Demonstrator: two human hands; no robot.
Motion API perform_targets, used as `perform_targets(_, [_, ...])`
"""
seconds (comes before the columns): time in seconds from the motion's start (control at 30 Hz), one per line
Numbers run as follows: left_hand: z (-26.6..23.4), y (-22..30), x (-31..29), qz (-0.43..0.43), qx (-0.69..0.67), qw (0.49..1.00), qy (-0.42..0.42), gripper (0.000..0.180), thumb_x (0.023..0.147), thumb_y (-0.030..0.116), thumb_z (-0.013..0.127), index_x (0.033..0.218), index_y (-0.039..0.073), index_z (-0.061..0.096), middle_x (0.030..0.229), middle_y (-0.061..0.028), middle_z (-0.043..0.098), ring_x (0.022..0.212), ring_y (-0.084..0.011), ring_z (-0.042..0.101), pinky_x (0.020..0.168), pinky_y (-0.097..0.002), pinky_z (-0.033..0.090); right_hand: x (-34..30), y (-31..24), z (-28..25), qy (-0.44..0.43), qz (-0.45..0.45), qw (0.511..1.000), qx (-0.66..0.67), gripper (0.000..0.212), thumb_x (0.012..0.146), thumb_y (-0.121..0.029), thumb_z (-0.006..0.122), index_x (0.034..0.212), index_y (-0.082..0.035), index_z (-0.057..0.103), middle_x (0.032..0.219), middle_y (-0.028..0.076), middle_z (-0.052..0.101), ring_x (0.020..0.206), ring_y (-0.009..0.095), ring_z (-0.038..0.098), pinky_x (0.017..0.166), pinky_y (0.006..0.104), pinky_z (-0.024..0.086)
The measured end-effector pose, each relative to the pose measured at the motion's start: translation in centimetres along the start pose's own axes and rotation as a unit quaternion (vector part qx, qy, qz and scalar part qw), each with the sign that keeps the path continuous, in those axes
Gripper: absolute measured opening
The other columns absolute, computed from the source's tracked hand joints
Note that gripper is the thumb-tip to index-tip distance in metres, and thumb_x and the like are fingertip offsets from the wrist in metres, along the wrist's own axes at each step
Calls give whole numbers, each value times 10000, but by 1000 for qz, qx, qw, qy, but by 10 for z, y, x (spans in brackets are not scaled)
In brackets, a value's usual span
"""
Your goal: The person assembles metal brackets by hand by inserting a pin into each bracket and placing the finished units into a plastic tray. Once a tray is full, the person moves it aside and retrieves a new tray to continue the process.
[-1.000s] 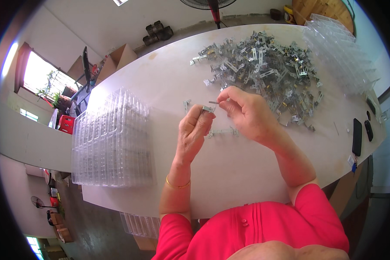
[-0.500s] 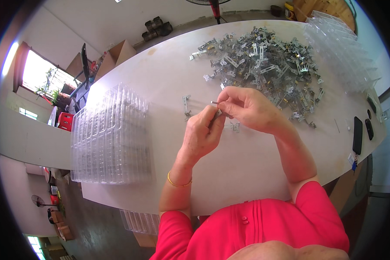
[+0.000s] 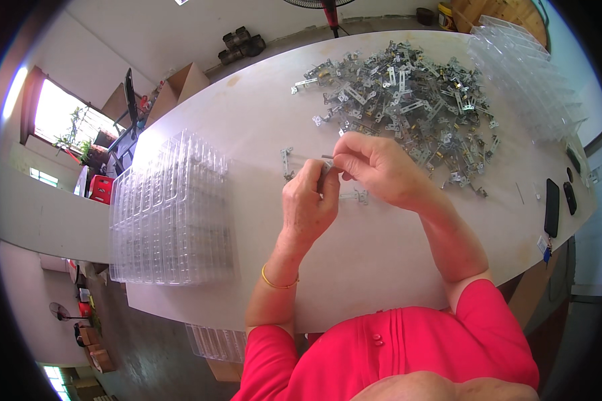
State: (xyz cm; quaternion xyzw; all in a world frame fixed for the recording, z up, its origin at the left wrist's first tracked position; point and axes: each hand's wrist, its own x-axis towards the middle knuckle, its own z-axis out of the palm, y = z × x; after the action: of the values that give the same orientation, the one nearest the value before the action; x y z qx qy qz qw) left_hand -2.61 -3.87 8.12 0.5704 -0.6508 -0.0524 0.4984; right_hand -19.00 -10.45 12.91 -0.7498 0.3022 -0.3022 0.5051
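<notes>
Over the middle of the table my two hands meet, fingers closed. My left hand [image 3: 308, 204] grips a small metal bracket [image 3: 326, 167], mostly covered by the fingers. My right hand [image 3: 381, 167] pinches a thin metal pin [image 3: 328, 157] between thumb and forefinger, right by the bracket; whether the two touch I cannot tell. One loose metal bracket [image 3: 287, 164] lies on the table left of my hands, and another metal bracket [image 3: 356, 196] lies just under them. Beyond my right hand spreads a large heap of metal brackets [image 3: 408, 100].
Clear plastic trays [image 3: 170, 214] are stacked at the table's left, and more clear trays [image 3: 525, 83] stand at the far right. A black phone [image 3: 552, 208], keys [image 3: 547, 255] and a thin rod [image 3: 520, 194] lie near the right edge of the white table [image 3: 374, 267].
Both hands have shifted slightly left. My left hand has turned a little around the bracket, and the pin has moved slightly left with the right fingertips.
</notes>
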Motion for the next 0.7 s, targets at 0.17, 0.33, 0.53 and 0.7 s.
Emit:
perform_targets(0.17, [-20, 10, 8, -56, -145, 979, -134, 201, 895, 73, 616, 1079, -9, 618, 790, -71, 662, 703, -145, 605, 646, -301, 490, 3, 3, -3, 52, -32, 998, 35, 111, 1001, -113, 594, 947, -17, 599, 753, 1, 583, 710, 76, 542, 650, 258, 471])
perform_targets(0.33, [-35, 0, 14, -144, -344, 905, -208, 403, 941, 105, 533, 1315, -42, 564, 1104, -128, 701, 919, -166, 658, 762, -291, 507, 5, -2, -7, 82, -45, 992, 86, 93, 995, -96, 600, 937, -23, 604, 741, 4, 579, 695, 72, 519, 624, 259, 454])
perform_targets(0.53, [-33, -4, 12, -177, -452, 838, -249, 449, 966, 114, 577, 1375, -58, 507, 1151, -200, 682, 933, -222, 697, 773, -303, 524, 6, 2, -3, 118, -78, 988, 56, 70, 987, -95, 611, 953, -35, 621, 751, 11, 579, 703, 70, 517, 624, 248, 442])
perform_targets(0.7, [-28, -9, 12, -162, -451, 866, -144, 448, 968, 49, 618, 1391, -20, 488, 1121, -174, 686, 890, -207, 695, 725, -283, 521, -5, -14, -2, 161, -80, 981, -68, 51, 943, -99, 648, 923, -52, 655, 731, 85, 604, 636, 149, 572, 591, 298, 456])
